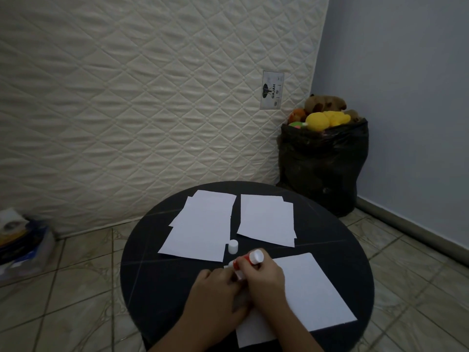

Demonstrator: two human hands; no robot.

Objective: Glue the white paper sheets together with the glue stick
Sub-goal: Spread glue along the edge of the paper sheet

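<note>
Right hand point(264, 278) grip closed round glue stick point(250, 260), just nearer than loose cap point(233, 246) on tabletop point(152, 275). Left hand point(218, 288) pins sheet point(312, 288), grip unclear. Risks: sheet skids, wrinkles; cap knocked off.

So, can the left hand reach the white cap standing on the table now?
Probably yes: the cap stands free on the table, just beyond the left hand, with nothing between them.

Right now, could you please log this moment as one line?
stage: gluing | right hand: grip on red-and-white glue stick | left hand: on white paper sheet | small white cap: off, upright on round black table
</note>
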